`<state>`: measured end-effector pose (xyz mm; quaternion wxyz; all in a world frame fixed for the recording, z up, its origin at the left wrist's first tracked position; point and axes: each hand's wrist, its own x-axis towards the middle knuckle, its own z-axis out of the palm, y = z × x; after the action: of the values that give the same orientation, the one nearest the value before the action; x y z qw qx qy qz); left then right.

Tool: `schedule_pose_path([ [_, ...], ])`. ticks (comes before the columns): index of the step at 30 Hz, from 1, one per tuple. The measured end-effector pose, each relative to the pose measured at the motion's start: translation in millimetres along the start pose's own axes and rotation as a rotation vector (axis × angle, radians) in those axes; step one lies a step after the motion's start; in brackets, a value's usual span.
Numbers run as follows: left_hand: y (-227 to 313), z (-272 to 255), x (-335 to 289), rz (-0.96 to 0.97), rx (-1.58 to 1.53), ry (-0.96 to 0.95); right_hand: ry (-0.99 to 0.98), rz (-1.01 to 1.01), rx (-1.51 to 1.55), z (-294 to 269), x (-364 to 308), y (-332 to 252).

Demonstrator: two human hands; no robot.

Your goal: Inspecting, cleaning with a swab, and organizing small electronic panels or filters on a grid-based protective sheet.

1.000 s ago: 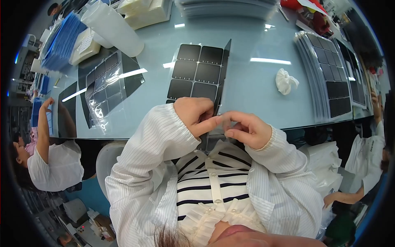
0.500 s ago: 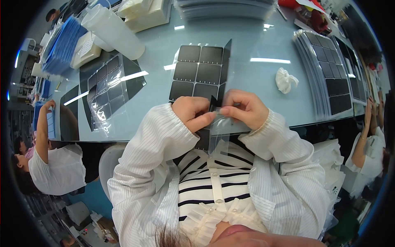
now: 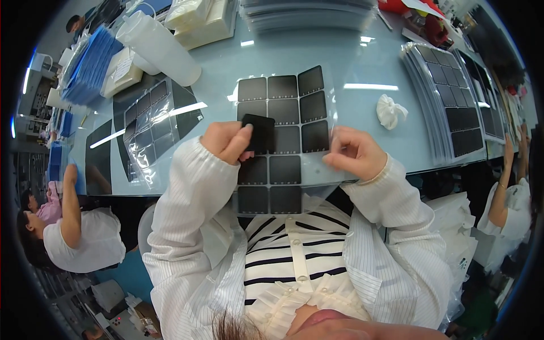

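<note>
A clear plastic pocket sheet (image 3: 318,170) lies in front of me, its near end hanging over the table edge. Dark square cards fill most of its pockets; the lower right part looks transparent. Between thumb and fingers, my left hand (image 3: 224,141) grips a loose black card (image 3: 260,134), raised over the sheet's left and middle columns. My right hand (image 3: 358,153) is closed at the sheet's right edge, thumb and forefinger pinching what looks like its clear margin.
Stacked filled pocket sheets (image 3: 447,102) stand at right, near a crumpled white wad (image 3: 391,111). A translucent bottle (image 3: 161,51) leans at back left, above another clear sheet (image 3: 148,127) on dark panels. More sheets (image 3: 309,14) are piled at the back. Co-workers sit on both sides.
My hands have parted: the left moved left with a black card, the right slightly right. The sheet's right column, folded up before, now lies nearly flat.
</note>
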<state>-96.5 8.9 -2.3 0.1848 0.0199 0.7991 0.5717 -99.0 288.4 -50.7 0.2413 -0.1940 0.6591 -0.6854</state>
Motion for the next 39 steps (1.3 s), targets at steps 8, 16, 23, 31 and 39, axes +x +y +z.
schedule_pose_path([
  [8, 33, 38, 21, 0.206, 0.789, -0.147, -0.05, 0.0, -0.246, 25, 4, -13],
  [16, 21, 36, 33, 0.216, 0.698, -0.237, -0.148, 0.195, 0.182, 29, 20, -11],
  [23, -14, 19, 27, 0.166, 0.294, -0.175, -0.097, 0.229, 0.212, 19, 10, -13],
  [31, -8, -16, 20, 0.07, 0.284, 0.007, -0.085, 0.135, 0.146, 19, -12, -9],
  [39, 27, 35, 64, 0.223, 0.856, 0.037, 0.186, 0.26, 0.02, 9, 17, -21],
])
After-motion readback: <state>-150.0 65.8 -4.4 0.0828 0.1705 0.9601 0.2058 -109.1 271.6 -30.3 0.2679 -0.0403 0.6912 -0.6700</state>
